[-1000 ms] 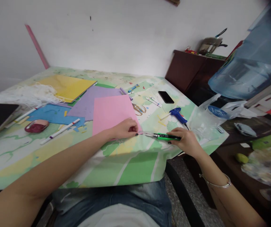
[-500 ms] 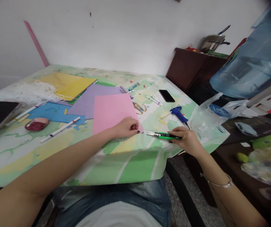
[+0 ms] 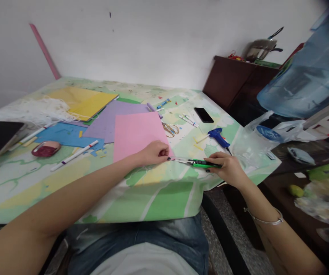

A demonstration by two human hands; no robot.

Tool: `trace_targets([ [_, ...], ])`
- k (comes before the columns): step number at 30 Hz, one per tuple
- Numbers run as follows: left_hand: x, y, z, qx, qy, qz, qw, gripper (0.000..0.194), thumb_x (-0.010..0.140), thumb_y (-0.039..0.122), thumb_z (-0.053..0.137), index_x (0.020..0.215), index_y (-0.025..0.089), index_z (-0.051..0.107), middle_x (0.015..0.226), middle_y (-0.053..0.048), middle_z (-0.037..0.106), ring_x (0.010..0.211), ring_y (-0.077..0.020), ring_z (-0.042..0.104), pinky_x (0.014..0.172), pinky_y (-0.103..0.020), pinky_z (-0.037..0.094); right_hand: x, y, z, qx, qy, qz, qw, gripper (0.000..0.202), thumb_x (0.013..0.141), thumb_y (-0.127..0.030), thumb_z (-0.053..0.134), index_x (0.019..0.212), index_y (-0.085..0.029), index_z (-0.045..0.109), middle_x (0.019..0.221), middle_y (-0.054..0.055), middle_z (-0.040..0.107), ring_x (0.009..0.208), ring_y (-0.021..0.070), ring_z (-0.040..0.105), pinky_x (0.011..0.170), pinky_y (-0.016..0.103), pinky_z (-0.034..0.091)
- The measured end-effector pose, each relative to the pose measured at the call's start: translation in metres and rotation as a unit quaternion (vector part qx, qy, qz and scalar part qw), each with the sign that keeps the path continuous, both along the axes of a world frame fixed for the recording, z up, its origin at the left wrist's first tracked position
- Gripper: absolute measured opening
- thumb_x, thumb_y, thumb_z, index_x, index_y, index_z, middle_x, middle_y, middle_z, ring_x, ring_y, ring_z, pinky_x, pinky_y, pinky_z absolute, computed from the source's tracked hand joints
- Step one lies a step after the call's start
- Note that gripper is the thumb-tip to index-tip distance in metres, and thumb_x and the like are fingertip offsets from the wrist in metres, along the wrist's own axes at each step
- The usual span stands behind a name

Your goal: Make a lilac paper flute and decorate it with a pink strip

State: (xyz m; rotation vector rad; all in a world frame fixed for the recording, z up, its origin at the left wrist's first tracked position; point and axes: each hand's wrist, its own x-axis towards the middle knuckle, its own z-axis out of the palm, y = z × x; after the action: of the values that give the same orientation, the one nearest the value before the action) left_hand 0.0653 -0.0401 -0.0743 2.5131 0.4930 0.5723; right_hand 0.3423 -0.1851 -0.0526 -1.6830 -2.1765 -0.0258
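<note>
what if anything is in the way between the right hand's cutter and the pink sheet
Nothing visible: the cutter in the right hand points at the near right corner of the pink sheet, with the left hand close to its tip.

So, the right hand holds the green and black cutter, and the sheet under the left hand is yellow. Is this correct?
Not fully: the head view shows that the sheet under the left hand is pink, not yellow. The right hand does hold the green and black cutter.
</note>
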Motion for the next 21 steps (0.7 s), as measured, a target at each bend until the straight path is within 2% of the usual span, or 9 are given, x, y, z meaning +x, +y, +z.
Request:
trace_targets([
  [3, 0.0001, -0.0009, 0.0015, 0.001, 0.005, 0.002, 1.0, 0.01, 0.072, 0.021, 0.057, 0.067, 0.016, 0.051, 0.061, 0.003, 0.05, 0.058, -0.0099, 0.043, 0.056, -0.023, 0.031, -0.0002, 0.0005, -0.0003, 0.005, -0.002, -0.001, 1.0, 0.028, 0.071, -0.015, 0.065, 0.097, -0.017, 0.074, 0.093, 0.01, 0.069, 0.082, 0.0227, 0.065, 0.075, 0.034, 0.054],
  [21, -0.0003, -0.001, 0.0028, 0.019, 0.012, -0.004, 1.0, 0.011, 0.072, 0.022, 0.056, 0.066, 0.017, 0.047, 0.062, 0.002, 0.049, 0.06, -0.0112, 0.042, 0.058, -0.024, 0.031, -0.0006, -0.0026, 0.0002, 0.006, 0.007, 0.015, 1.0, 0.025, 0.074, -0.02, 0.063, 0.096, -0.02, 0.074, 0.091, 0.009, 0.069, 0.08, 0.0222, 0.065, 0.071, 0.034, 0.055],
])
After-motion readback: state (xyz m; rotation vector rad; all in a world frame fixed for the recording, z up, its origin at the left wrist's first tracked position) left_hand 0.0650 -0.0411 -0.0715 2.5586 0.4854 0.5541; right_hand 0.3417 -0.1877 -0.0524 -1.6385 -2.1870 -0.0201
